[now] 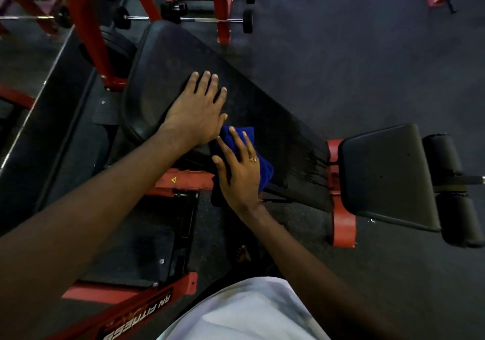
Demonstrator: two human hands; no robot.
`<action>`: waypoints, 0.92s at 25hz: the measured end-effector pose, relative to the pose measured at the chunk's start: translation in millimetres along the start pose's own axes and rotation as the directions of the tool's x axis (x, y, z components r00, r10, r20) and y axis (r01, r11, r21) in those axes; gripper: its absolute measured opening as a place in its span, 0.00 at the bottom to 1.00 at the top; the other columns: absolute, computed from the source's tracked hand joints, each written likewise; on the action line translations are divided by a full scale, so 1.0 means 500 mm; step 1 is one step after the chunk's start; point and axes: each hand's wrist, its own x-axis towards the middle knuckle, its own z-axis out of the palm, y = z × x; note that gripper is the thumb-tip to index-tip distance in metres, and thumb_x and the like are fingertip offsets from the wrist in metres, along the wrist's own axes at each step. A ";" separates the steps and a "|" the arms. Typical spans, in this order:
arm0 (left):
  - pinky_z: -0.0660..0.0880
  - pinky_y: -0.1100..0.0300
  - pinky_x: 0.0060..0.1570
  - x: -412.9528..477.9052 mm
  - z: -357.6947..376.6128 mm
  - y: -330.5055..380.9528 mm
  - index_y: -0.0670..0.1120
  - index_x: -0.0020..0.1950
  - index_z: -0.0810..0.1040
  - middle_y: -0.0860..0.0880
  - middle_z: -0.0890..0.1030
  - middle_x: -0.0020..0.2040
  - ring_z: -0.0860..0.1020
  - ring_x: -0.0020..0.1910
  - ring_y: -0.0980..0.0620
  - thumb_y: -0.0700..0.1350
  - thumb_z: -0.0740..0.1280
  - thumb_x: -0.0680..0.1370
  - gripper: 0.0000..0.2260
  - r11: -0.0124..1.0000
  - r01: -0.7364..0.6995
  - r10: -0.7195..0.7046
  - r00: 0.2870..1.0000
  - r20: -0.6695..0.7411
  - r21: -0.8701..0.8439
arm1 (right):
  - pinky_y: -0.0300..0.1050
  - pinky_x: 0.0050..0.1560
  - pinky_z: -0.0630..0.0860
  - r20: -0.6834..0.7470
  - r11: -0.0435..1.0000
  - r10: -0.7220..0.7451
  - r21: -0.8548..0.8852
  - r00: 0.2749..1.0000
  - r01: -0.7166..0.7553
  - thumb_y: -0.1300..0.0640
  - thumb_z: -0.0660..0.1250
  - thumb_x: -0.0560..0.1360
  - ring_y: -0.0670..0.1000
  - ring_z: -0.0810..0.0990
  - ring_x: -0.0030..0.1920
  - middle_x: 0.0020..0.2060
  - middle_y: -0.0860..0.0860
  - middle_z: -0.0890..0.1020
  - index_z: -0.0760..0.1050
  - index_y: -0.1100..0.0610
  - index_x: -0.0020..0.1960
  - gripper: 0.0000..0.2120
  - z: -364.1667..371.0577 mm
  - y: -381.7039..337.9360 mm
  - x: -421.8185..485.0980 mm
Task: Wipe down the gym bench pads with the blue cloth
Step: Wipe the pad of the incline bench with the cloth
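Our right hand (238, 166) lay flat on the blue cloth (265, 173), fingers spread and nearly straight, pressing it down rather than clutching it; nothing was pinched. The cloth sat bunched under the palm at the near long edge of the bench's back pad (275, 129), with part of it hanging over that edge. Our left hand (195, 108) was spread open on the same pad just beyond, its thumb close to the right fingertips, holding nothing. We judged the cloth light, soft and limp, apt to crumple or slip out from under a flat palm, so curling the fingers over its bunched top should steady it on longer strokes. The pad looked like firm, smooth vinyl, probably slick where dark streaks showed near its lower end. Past that end, across the red frame (343, 226), lay the seat pad (385, 171) and then the roller pads (443, 156), which we judged were yet to be wiped.
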 end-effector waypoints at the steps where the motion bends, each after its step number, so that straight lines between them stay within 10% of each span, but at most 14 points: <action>1: 0.49 0.40 0.79 0.000 0.000 0.001 0.41 0.82 0.51 0.34 0.53 0.81 0.51 0.81 0.36 0.56 0.44 0.85 0.29 1.000 0.001 -0.001 1.000 0.000 0.006 | 0.60 0.73 0.68 0.013 0.999 -0.043 -0.014 0.999 0.043 0.45 0.60 0.85 0.60 0.64 0.78 0.77 0.55 0.69 0.72 0.52 0.75 0.21 -0.001 0.010 -0.011; 15: 0.50 0.39 0.79 0.002 0.003 0.004 0.41 0.83 0.51 0.35 0.53 0.81 0.52 0.81 0.36 0.56 0.43 0.85 0.30 1.000 -0.006 0.006 1.000 -0.006 -0.001 | 0.61 0.73 0.66 0.142 0.987 -0.157 0.003 0.977 0.158 0.51 0.66 0.83 0.60 0.56 0.81 0.80 0.54 0.61 0.66 0.49 0.78 0.25 -0.015 0.038 -0.059; 23: 0.51 0.40 0.79 0.002 0.012 0.004 0.42 0.83 0.51 0.35 0.54 0.81 0.53 0.81 0.37 0.56 0.43 0.85 0.30 0.999 0.004 -0.003 1.000 -0.022 0.033 | 0.54 0.77 0.64 0.122 0.996 0.050 0.070 0.991 -0.059 0.50 0.58 0.86 0.56 0.60 0.80 0.79 0.52 0.66 0.70 0.51 0.77 0.20 -0.031 0.064 -0.023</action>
